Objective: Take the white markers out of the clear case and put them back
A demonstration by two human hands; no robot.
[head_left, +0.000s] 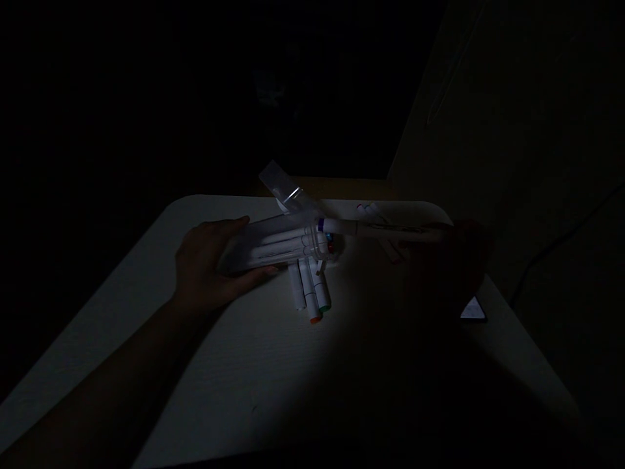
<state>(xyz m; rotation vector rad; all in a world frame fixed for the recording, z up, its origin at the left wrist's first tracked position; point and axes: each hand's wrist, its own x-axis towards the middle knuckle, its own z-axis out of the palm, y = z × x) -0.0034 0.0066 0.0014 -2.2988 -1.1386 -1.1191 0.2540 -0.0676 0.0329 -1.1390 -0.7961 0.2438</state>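
Note:
In dim light my left hand (pixel 208 260) grips a clear plastic case (pixel 239 251) from its left end, fingers above and thumb below. Several white markers lie inside the case, and its flap (pixel 280 182) stands raised at the far side. My right hand (pixel 446 260), very dark, holds a white marker (pixel 381 231) with a purple band. That marker's banded end is at the case's open right end; I cannot tell whether it touches. Below the case lie loose white markers, one with an orange tip (pixel 314 312) and one with a green tip (pixel 322 296).
All this is on a white table (pixel 219 378) with rounded far corners. More markers (pixel 368 210) lie behind the held one. A phone-like lit screen (pixel 472 309) lies near the right edge. A dark cable (pixel 551 244) runs beyond that edge, along the wall.

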